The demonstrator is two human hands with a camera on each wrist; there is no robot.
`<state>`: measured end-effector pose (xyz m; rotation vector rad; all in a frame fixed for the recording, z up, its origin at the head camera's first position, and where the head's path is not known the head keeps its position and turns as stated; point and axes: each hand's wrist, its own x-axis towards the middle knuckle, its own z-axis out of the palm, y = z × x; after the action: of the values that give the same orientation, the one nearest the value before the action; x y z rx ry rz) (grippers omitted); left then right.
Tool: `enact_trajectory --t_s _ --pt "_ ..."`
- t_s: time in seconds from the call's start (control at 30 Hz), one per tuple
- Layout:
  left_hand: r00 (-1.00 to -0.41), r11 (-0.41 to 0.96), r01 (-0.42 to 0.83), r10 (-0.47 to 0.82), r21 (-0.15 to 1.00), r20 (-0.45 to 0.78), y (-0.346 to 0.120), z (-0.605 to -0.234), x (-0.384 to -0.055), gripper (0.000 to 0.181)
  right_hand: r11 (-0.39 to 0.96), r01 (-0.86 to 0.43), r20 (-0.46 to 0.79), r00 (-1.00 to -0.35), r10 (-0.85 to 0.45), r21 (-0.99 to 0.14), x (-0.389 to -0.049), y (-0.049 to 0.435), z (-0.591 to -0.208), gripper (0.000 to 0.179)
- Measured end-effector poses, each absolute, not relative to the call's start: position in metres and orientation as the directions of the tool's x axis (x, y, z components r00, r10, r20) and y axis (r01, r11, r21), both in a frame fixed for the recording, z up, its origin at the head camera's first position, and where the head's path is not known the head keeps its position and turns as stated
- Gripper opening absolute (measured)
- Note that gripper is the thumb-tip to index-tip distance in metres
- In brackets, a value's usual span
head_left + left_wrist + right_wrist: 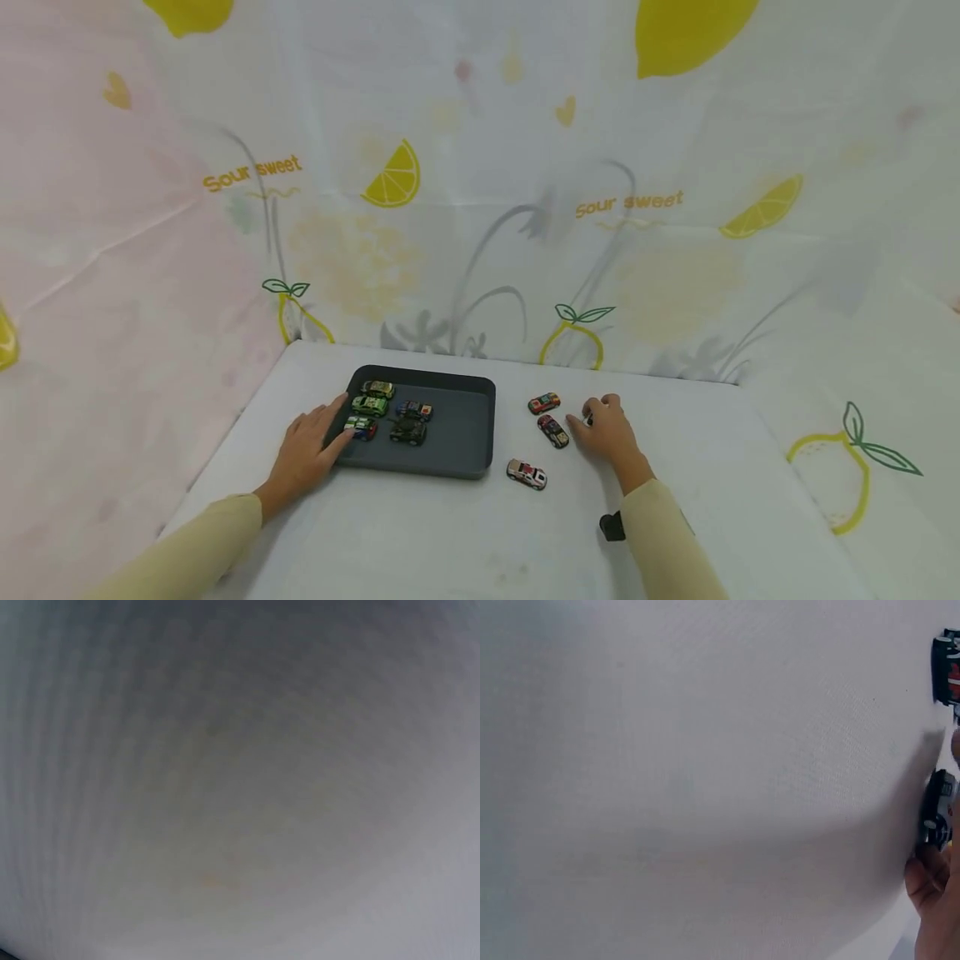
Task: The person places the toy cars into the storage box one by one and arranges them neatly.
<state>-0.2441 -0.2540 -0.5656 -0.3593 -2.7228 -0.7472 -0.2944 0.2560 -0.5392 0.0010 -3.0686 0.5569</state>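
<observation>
My left hand (303,450) rests along the left edge of a dark grey tray (457,468), fingers stretched along the rim, thumb reaching over the near corner. Several small toy cars stand in the tray's left half, among them a green one (370,406) and a black one (408,431). Beyond the tray's right side, my right hand (609,433) pinches a toy car (939,806), mostly covered by the fingers in the head view. Left of this hand are a dark patterned car (553,432) and a red-green car (543,403). The left wrist view is only a grey blur.
A white toy car (527,474) stands on the white table (435,542), just off the tray's near right corner. A black object (612,527) shows beside the right sleeve. Lemon-printed cloth (480,250) walls in the back and sides.
</observation>
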Motion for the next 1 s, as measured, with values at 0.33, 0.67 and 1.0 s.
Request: enact_trajectory --t_s 0.33,0.67,1.0 --pt "-0.928 0.834 0.313 0.166 0.453 0.335 -0.251 -0.561 -0.247 0.061 0.804 0.103 0.042 -0.987 0.158 -0.586 -0.299 0.268 -0.541 0.052" --pt "-0.934 0.847 0.303 0.174 0.436 0.312 -0.251 -0.557 -0.249 0.063 0.693 0.231 -0.117 -0.971 0.209 -0.682 -0.301 0.277 -0.532 0.048" --pt "-0.932 0.846 0.297 0.155 0.443 0.328 -0.251 -0.563 -0.245 0.062 0.704 0.228 -0.143 -0.973 0.179 -0.673 -0.304 0.28 -0.539 0.049"
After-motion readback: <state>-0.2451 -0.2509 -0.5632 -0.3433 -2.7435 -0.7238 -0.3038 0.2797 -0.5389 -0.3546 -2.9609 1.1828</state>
